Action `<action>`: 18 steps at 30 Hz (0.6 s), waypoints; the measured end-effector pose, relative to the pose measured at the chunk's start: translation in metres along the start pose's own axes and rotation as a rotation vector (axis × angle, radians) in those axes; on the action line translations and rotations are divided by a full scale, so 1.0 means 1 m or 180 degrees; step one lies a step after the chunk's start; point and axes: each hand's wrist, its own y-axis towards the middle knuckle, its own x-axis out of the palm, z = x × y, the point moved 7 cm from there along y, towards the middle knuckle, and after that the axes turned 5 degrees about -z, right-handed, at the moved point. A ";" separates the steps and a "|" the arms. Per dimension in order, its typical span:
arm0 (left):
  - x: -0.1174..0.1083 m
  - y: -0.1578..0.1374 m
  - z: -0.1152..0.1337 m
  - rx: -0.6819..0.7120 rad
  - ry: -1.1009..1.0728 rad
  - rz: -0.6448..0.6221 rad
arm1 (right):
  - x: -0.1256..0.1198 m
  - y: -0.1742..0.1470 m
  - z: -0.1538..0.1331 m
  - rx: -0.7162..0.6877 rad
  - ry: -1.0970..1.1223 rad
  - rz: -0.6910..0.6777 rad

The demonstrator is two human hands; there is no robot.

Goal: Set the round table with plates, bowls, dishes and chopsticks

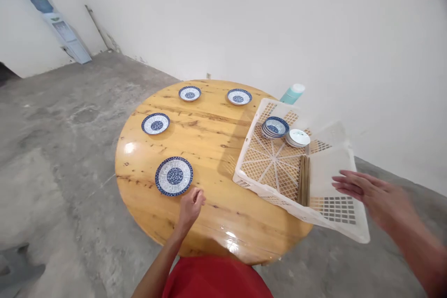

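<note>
Our left hand (191, 204) curls closed beside a patterned plate (173, 176); our right hand (370, 192), fingers extended, hovers at the basket (326, 172), where a slow reach seems wise.

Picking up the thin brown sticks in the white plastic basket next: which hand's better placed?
Probably the right hand: outstretched at the basket's right side, nearer the sticks. The left hand is farther, beside a blue-rimmed round plate.

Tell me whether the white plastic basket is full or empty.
Neither, only partly filled: stacked blue-and-white bowls, small white dishes and bundled chopsticks sit inside the basket, while much latticed floor shows bare.
</note>
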 end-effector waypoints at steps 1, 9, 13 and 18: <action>0.003 0.006 0.020 0.0082 0.0012 0.0060 | 0.013 0.017 0.004 0.0168 0.0134 -0.0113; 0.078 0.041 0.145 0.1019 0.0311 -0.0168 | 0.092 0.120 0.012 0.0658 0.0338 -0.0610; 0.113 0.033 0.154 0.1153 0.0375 -0.0134 | 0.119 0.160 0.022 0.0798 0.0488 -0.0674; 0.137 0.019 0.157 0.1283 0.0470 -0.0149 | 0.149 0.192 0.028 0.0872 0.0624 -0.0835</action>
